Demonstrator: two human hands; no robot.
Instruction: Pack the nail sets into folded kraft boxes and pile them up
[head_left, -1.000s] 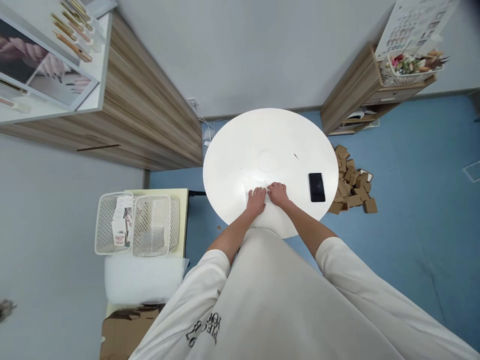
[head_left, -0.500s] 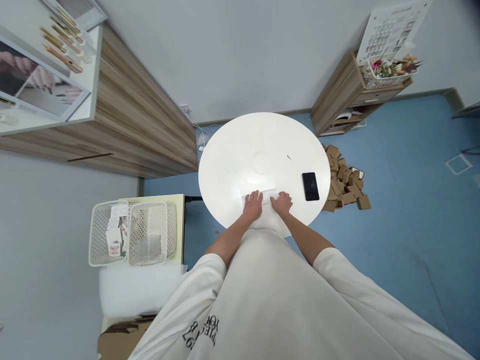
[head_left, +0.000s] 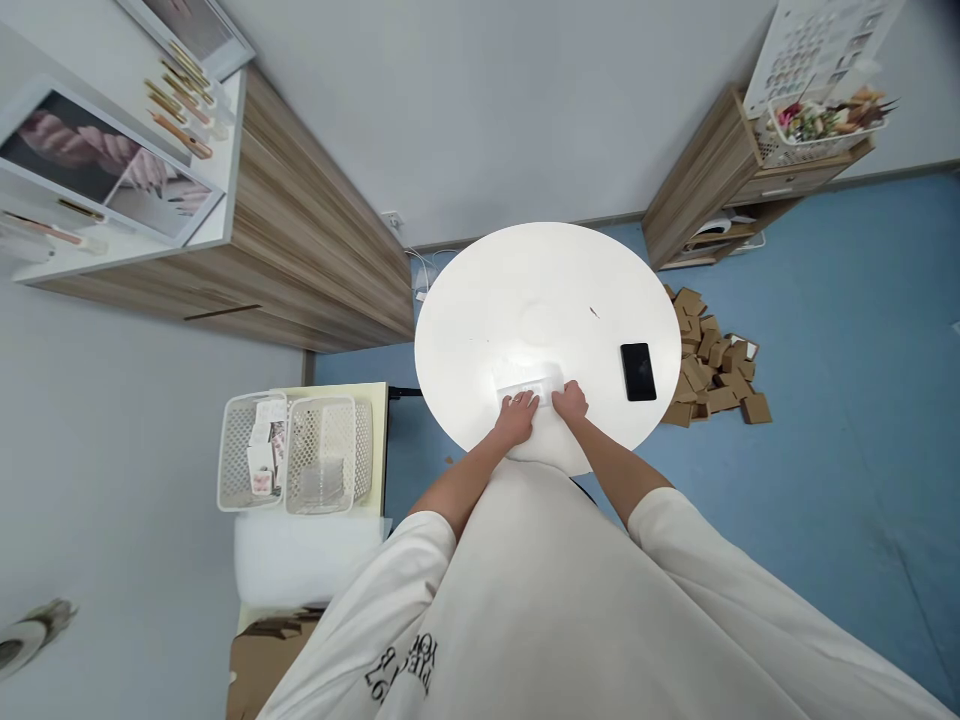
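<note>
Toward seven o'clock on the round white surface, a pale wrap is pressed by the open left hand; its right end is met by the curled right hand, grip unclear. Probably light, soft, slippery: best held by the edges.

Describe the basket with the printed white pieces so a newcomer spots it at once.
Left of the round white table stands a pale yellow table with white lattice baskets. Take the leftmost basket. White pieces, some with pinkish print, lie in it; the neighbouring basket holds clear, colourless items instead.
</note>
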